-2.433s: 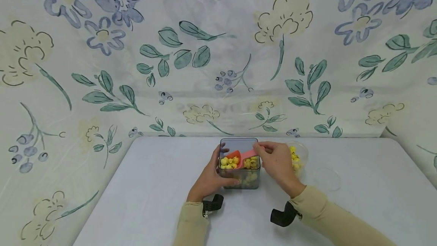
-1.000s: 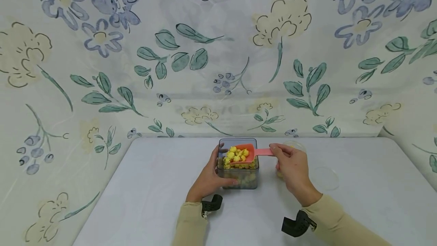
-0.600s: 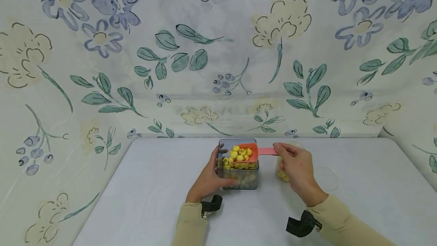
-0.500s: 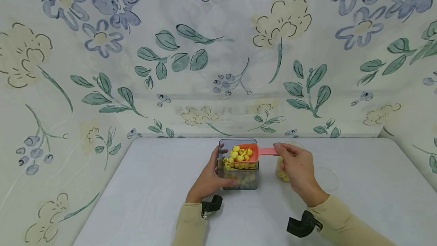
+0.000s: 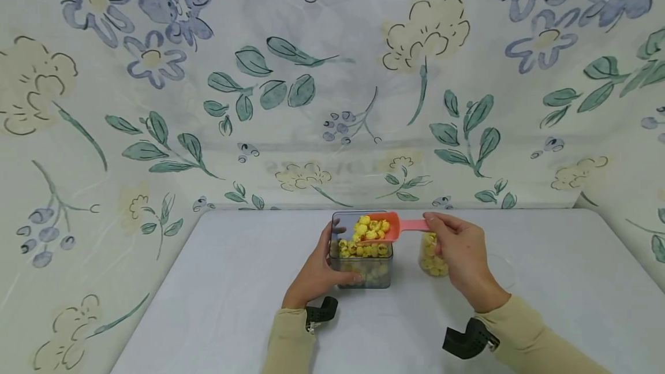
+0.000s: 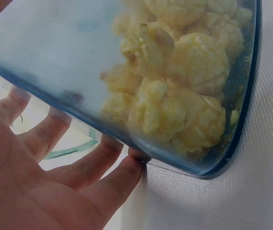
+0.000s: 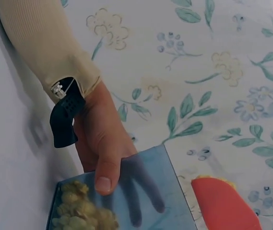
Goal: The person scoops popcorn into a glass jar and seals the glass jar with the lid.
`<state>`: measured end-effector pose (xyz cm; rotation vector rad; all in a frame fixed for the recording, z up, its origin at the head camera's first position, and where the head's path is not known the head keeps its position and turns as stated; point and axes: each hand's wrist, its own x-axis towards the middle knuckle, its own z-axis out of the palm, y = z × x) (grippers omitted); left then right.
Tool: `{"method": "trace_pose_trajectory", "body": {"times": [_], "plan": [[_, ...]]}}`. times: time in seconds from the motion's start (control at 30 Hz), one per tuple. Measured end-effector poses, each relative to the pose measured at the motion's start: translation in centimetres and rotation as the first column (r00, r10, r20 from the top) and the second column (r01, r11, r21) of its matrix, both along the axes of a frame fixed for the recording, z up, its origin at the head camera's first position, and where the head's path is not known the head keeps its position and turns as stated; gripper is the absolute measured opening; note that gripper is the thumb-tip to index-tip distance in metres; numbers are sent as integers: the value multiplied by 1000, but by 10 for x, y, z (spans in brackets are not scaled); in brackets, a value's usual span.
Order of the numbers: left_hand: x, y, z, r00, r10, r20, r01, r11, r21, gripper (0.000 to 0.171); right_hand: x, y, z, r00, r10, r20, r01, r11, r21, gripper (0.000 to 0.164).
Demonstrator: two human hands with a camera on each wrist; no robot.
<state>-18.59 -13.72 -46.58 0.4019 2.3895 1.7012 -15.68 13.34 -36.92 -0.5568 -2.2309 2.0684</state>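
Note:
My left hand holds a clear bluish square container, thumb on its front wall and fingers around its left side and back. Popcorn fills the container's lower part. In the left wrist view the fingers of this hand lie along the container's edge. Pinched by its handle in my right hand is a coral-pink scoop. The scoop carries a heap of yellow popcorn over the container's opening. In the right wrist view only part of the scoop shows.
A clear jar of popcorn stands right of the container, partly hidden by my right hand. Behind that wrist lies a clear round lid on the white table. A flower-printed cloth rises behind the table.
The scoop was dipped among the popcorn in the container; it has come up loaded, then shifted slightly right and higher with my right hand. My left hand keeps its hold.

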Motion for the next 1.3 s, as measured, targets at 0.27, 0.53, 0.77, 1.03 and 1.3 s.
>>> {"method": "trace_pose_trajectory", "body": {"times": [0.27, 0.53, 0.77, 1.03, 1.3], "plan": [[1, -1, -1, 1000, -8, -12, 8, 1000, 6, 122, 5, 9, 4, 999, -15, -28, 14, 1000, -21, 42], [2, -3, -2, 1000, -12, -16, 12, 1000, 11, 122, 11, 18, 7, 1000, -17, -26, 16, 1000, -19, 48], [3, -5, -3, 999, -24, -31, 24, 1000, 9, 123, 16, 28, 8, 999, -36, -11, 36, 999, -16, 51], [4, -5, -3, 999, -27, -44, 27, 1000, 2, 122, 20, 41, 7, 997, -76, 0, 76, 997, 7, 49], [5, -6, -3, 999, -26, -34, 25, 1000, -11, 121, 22, 56, 8, 992, -126, -18, 125, 991, -46, 54]]}}
